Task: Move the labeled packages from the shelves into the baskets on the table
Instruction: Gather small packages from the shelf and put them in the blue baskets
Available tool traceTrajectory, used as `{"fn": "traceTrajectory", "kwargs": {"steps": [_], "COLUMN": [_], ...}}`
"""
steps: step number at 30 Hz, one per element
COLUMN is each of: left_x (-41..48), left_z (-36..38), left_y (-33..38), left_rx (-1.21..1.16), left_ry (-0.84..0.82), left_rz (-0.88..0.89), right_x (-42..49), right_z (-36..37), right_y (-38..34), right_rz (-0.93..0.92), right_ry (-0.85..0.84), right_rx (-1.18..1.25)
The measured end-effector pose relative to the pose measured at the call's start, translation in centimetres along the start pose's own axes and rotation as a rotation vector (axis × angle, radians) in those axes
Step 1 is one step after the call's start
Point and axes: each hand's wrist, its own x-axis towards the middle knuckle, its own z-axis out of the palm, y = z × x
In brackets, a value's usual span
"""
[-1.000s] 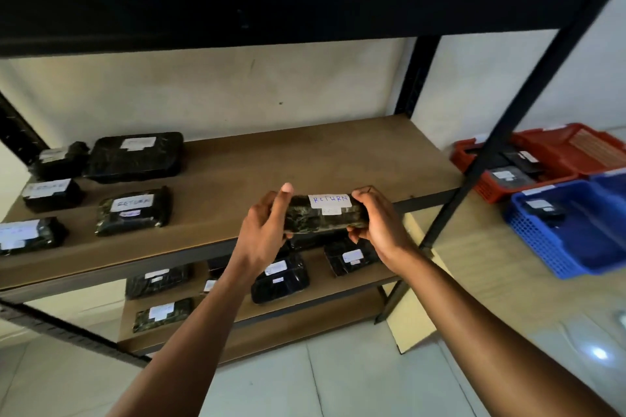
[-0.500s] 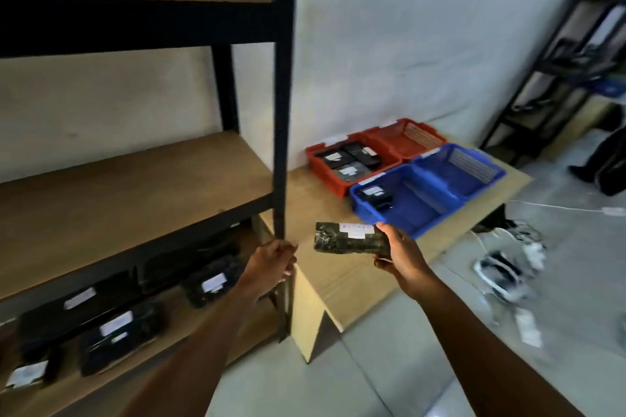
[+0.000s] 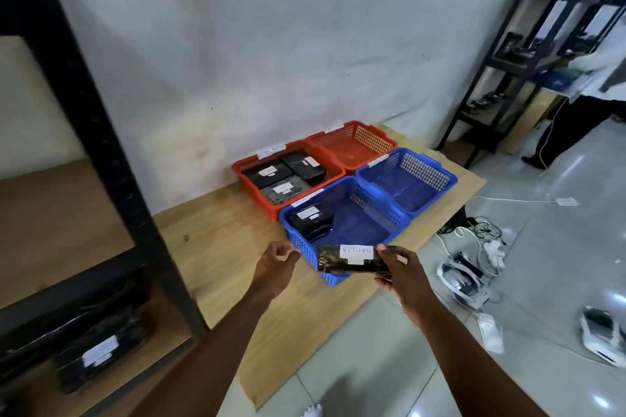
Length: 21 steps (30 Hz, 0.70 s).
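Observation:
My right hand (image 3: 403,272) holds a dark wrapped package (image 3: 349,259) by its right end; its white label reads RETURN. The package hangs over the front corner of the near blue basket (image 3: 382,210), which has one labeled package (image 3: 310,218) in its left part. My left hand (image 3: 274,269) is beside the package, empty, fingers loosely curled, over the wooden table (image 3: 220,240). Behind, the left red basket (image 3: 252,179) holds three labeled packages. The right red basket (image 3: 352,142) and the far blue basket (image 3: 406,181) look empty.
The black shelf post (image 3: 101,145) stands at left, with more labeled packages (image 3: 98,352) on the lower shelf. Cables and white devices (image 3: 467,281) lie on the tiled floor at right. A person (image 3: 582,105) stands by another rack at far right.
The view swung from the shelf to the table. My left hand let go of the package and then left the shelf post; my right hand carried the package to the near blue basket.

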Motion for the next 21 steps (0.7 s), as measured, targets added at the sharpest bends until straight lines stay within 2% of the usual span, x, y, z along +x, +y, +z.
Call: {"fn": "traceTrajectory", "kwargs": {"steps": [5,9,12,15,21], "left_x": [7.7,11.9,13.7,14.8,15.6], "left_z": [4.5,7.0,8.6,10.3,12.1], "left_y": [0.8,1.0,0.4,-0.5,-1.9], "left_rx": [0.001,-0.008,-0.082,-0.157,-0.124], "left_ry": [0.121,0.244,0.317,0.364,0.498], "left_rz": [-0.103,-0.093,-0.167,-0.145,-0.147], "right_x": [8.9,15.1,18.6,22.0,26.9], "right_z": [0.0,0.8,1.6,2.2,3.6], "right_y": [-0.6,-0.4,0.8,1.5,3.3], "right_rz": [0.029,0.012,0.078,0.121,0.295], "right_ry": [-0.005,-0.072,-0.137,-0.219,-0.328], "right_rx": [-0.095,-0.241,-0.295,-0.386,-0.451]}}
